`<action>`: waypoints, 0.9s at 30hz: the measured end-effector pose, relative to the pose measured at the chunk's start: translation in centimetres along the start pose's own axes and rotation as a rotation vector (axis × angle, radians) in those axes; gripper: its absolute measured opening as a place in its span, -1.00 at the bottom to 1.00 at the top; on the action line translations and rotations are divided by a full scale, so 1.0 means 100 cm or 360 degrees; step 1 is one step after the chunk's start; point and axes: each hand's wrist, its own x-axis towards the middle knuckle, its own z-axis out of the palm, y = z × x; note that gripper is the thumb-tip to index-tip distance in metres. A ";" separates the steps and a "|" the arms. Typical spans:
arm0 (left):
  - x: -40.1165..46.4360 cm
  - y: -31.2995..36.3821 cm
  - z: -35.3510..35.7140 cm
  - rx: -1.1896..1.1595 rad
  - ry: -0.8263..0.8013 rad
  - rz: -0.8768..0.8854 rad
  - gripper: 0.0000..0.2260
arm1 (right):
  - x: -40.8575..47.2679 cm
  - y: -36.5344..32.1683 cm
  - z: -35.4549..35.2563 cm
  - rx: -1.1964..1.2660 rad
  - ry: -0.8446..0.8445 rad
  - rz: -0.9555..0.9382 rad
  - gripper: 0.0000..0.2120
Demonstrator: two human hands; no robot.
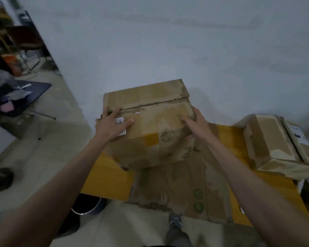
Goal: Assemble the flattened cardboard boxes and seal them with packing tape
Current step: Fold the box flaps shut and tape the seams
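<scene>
A worn brown cardboard box point(150, 111) stands in the middle of the view with its top flaps folded shut along a seam. My left hand point(112, 124) lies on the top near the left edge, fingers spread over a white label. My right hand point(194, 124) grips the box's right front corner, fingers on top and thumb on the side. The box sits on flattened cardboard point(177, 189) with green marks, which lies over a yellow sheet point(107, 179). No packing tape roll is in view.
A second assembled box point(275, 143) stands to the right. A pale wall fills the background. At left are a dark table point(25, 97) with papers, chairs and clutter. A dark bucket point(86, 204) and my shoe point(175, 221) are on the floor below.
</scene>
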 end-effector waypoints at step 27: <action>-0.009 -0.077 -0.012 0.0499 -0.0300 -0.0558 0.33 | 0.155 -0.027 0.225 -0.0222 -0.0549 -0.0292 -0.25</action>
